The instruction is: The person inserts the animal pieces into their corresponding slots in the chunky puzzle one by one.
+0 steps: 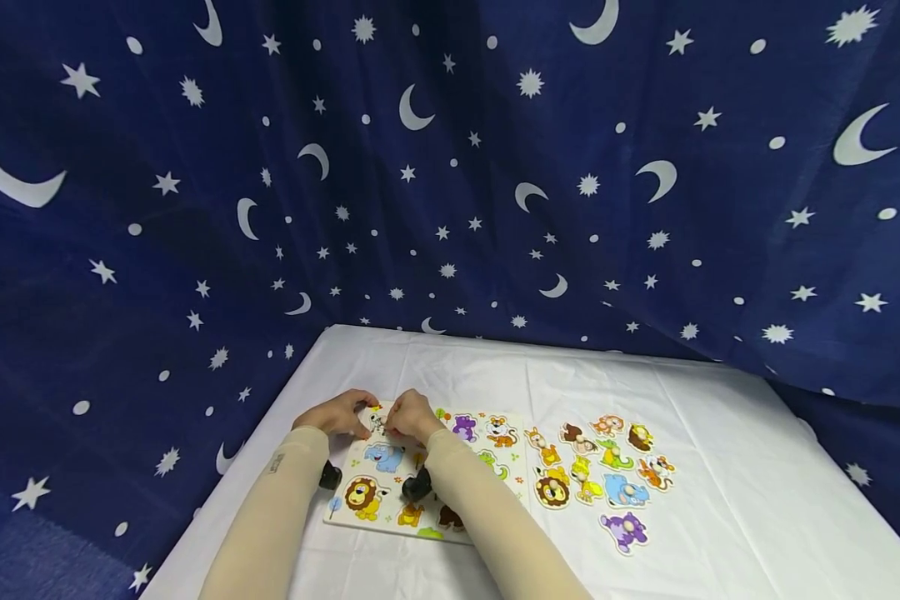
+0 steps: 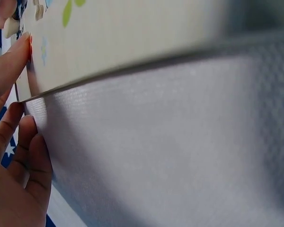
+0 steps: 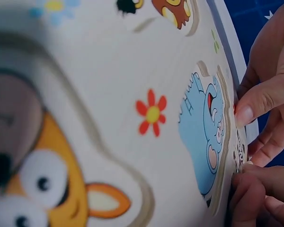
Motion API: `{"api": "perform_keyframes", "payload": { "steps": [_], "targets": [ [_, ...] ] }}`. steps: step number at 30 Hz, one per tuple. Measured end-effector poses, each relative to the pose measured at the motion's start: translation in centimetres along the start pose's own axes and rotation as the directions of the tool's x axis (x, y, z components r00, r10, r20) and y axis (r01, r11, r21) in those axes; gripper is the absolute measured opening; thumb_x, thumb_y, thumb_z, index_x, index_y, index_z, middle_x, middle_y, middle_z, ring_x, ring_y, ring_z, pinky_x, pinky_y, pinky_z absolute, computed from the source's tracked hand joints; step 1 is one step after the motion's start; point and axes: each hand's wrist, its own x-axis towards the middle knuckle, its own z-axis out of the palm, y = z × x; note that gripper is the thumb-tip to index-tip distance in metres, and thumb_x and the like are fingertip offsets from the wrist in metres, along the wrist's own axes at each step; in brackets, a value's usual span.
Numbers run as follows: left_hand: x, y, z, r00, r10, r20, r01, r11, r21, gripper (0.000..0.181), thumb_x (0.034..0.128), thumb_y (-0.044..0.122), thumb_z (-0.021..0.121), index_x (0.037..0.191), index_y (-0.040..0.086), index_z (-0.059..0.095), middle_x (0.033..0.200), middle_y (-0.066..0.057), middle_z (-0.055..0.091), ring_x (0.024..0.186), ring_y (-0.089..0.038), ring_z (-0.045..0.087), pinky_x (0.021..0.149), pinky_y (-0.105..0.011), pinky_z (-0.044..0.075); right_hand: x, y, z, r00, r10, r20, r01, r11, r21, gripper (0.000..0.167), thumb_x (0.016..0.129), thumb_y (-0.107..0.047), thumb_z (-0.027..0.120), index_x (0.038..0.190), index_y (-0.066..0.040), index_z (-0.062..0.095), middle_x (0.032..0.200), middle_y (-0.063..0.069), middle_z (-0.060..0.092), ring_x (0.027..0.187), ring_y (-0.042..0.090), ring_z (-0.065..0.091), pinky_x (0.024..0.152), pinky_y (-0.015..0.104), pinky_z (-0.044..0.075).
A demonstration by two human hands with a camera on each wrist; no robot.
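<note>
A wooden animal puzzle board (image 1: 390, 527) lies on the white cloth. At its far left corner is a small zebra piece (image 1: 377, 423) with a pale knob (image 2: 12, 28). My right hand (image 1: 414, 414) pinches at the zebra piece with its fingertips, which partly hide it. On the other side my left hand (image 1: 335, 414) holds the board's corner, thumb on the top face and a fingertip at the edge. Its other fingers touch the cloth in the left wrist view. The elephant picture (image 3: 201, 137) lies in its recess nearer me. Whether the zebra is fully seated I cannot tell.
Loose knobbed animal pieces lie right of the board, among them a lion (image 1: 552, 490), a crocodile (image 1: 613, 454), an elephant (image 1: 625, 492) and a tiger (image 1: 656, 472). A purple hippo (image 1: 625, 531) lies closest to me. A blue star-patterned curtain (image 1: 450, 208) hangs behind the table.
</note>
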Motion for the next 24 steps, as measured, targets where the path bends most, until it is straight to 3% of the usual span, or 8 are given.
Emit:
{"api": "perform_keyframes", "payload": {
  "steps": [6, 14, 24],
  "targets": [
    [0.0, 0.1, 0.1, 1.000, -0.003, 0.009, 0.003, 1.000, 0.004, 0.054, 0.0747, -0.002, 0.083, 0.124, 0.009, 0.062, 0.149, -0.020, 0.046, 0.128, -0.032, 0.044, 0.114, -0.052, 0.033, -0.6, 0.1, -0.5, 1.000, 0.005, 0.013, -0.004, 1.000, -0.024, 0.013, 0.082, -0.003, 0.077, 0.069, -0.002, 0.073, 0.065, 0.009, 0.071, 0.054, 0.011, 0.057, 0.057, 0.022, 0.047],
    [0.0, -0.2, -0.1, 1.000, -0.009, 0.019, 0.009, 1.000, 0.003, 0.055, 0.0748, 0.000, 0.083, 0.125, 0.010, 0.061, 0.149, -0.021, 0.045, 0.126, -0.032, 0.044, 0.112, -0.051, 0.034, -1.2, 0.6, -0.8, 0.999, -0.011, 0.053, 0.010, 1.000, 0.021, 0.010, 0.081, -0.001, 0.079, 0.073, -0.002, 0.072, 0.066, 0.006, 0.070, 0.054, 0.009, 0.060, 0.053, 0.022, 0.049],
    [0.0, 0.0, -0.3, 0.999, -0.014, 0.037, 0.013, 1.000, 0.022, 0.056, 0.0753, 0.002, 0.083, 0.126, 0.010, 0.060, 0.153, -0.025, 0.039, 0.134, -0.035, 0.040, 0.115, -0.056, 0.031, -2.3, 1.5, -2.1, 0.992, -0.046, 0.116, 0.040, 0.998, 0.054, 0.007, 0.083, -0.002, 0.077, 0.078, -0.002, 0.072, 0.069, 0.008, 0.072, 0.055, 0.011, 0.059, 0.052, 0.023, 0.047]
  ]
}}
